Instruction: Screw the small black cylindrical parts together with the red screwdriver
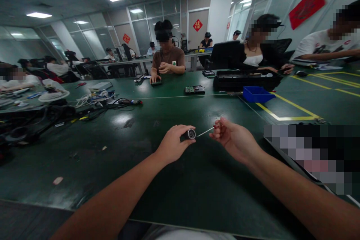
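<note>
My left hand (pixel 174 143) is closed around a short black cylinder (pixel 191 134), fingers above and thumb below. Its round end, with a pale ring and a dark centre, faces towards the right and me; its exact kind does not show. In my right hand (pixel 229 135) is a screwdriver (pixel 206 131), pinched by a reddish handle that the fingers mostly cover. The thin metal shaft slants down to the left, and its tip ends close to the cylinder's rim. Whether the tip touches the rim I cannot tell. Both hands are above the green table (pixel 180 183).
A blue bin (pixel 257 94) and a black tray (pixel 247 78) stand at the back right. A circuit-board device (pixel 194 89) lies ahead. Cables (pixel 104 101) and tools clutter the left. A co-worker (pixel 168 58) sits opposite; others sit to the right. A blurred-out flat item (pixel 312 157) lies right.
</note>
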Available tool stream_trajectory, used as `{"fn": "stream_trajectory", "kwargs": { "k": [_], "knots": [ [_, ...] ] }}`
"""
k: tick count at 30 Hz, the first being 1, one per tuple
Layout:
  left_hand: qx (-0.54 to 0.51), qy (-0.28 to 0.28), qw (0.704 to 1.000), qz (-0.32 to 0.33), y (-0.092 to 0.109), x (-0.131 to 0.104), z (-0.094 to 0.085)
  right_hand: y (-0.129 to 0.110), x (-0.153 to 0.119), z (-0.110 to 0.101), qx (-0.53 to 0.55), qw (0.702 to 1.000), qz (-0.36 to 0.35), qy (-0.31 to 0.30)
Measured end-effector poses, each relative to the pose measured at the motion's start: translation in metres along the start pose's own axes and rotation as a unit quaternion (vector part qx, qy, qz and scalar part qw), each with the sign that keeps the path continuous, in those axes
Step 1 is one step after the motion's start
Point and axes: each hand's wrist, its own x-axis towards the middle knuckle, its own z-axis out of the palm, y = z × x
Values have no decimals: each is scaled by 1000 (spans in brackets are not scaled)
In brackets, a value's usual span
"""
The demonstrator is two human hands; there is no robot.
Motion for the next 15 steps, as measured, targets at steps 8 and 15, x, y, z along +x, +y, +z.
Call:
{"fn": "stream_trajectory", "kwargs": {
  "k": [8,15],
  "knots": [
    [18,-21,999,-31,4,1,-2,2,1,3,-22,997,-53,55],
    [22,-21,999,-27,4,1,-2,8,-2,2,-117,984,-128,48]
  ]
}}
